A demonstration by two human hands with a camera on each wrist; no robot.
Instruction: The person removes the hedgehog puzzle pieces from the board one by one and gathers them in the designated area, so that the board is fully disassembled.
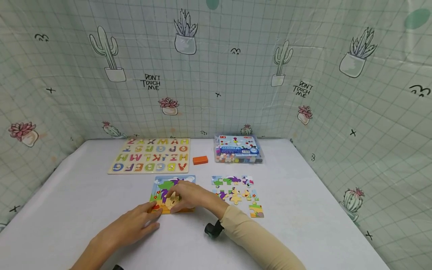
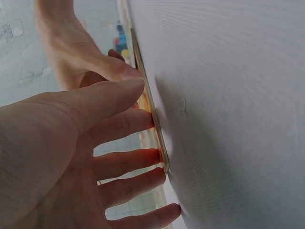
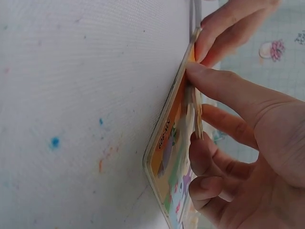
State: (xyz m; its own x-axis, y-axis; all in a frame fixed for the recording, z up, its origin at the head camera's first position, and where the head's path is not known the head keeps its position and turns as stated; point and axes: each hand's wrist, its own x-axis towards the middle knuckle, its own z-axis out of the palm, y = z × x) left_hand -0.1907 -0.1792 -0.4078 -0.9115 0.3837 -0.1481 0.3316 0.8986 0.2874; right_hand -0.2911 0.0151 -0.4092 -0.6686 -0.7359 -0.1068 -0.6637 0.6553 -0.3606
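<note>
A picture puzzle board (image 1: 158,182) with a blue top and orange bottom lies flat on the white table in the head view. My left hand (image 1: 129,225) rests at its lower left corner, fingers extended; in the left wrist view its fingertips (image 2: 151,156) touch the board's edge. Over the board's middle, my right hand (image 1: 189,195) pinches a cream puzzle piece (image 1: 171,201) between thumb and fingers. The right wrist view shows this piece (image 3: 198,117) edge-on, tilted close over the board, its face mostly hidden.
Loose puzzle pieces (image 1: 235,195) lie in rows right of the board. Behind stand a wooden alphabet board (image 1: 114,171), an orange block (image 1: 200,160) and a clear plastic box (image 1: 238,150) of coloured parts. A patterned cloth (image 1: 216,67) hangs around the table.
</note>
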